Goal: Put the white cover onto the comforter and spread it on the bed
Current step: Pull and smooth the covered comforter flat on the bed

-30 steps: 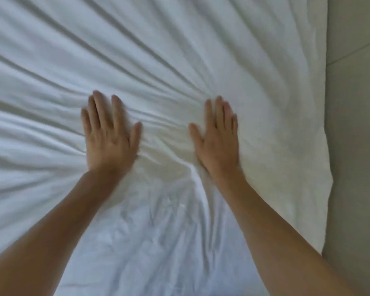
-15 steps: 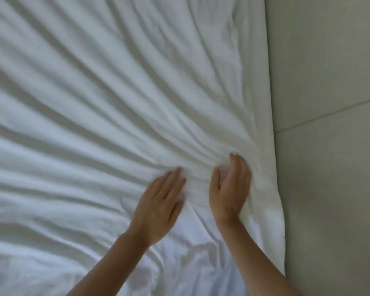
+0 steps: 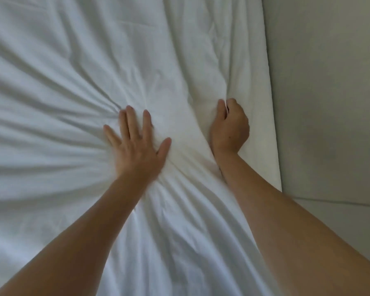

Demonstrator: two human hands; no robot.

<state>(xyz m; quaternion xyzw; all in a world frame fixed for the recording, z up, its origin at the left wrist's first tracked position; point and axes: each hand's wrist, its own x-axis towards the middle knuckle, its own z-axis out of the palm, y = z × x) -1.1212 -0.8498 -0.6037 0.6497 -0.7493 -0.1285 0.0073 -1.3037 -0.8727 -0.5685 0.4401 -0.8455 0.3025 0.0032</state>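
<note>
The white cover (image 3: 94, 60) fills most of the view, with the comforter inside it not separately visible. Long folds fan out from where my hands lie. My left hand (image 3: 137, 144) presses flat on the fabric with its fingers spread and straight. To its right, my right hand (image 3: 230, 127) is curled into a fist, pinching a ridge of the white cover near its right edge. Both bare forearms reach in from the bottom of the frame.
The cover's right edge (image 3: 269, 103) runs top to bottom. Beyond it lies a pale grey tiled floor (image 3: 329, 103) with a grout line at the lower right.
My right hand has gone from lying flat to gripping a fold of the cover near the edge. My left hand has spread its fingers and stays pressed on the fabric.
</note>
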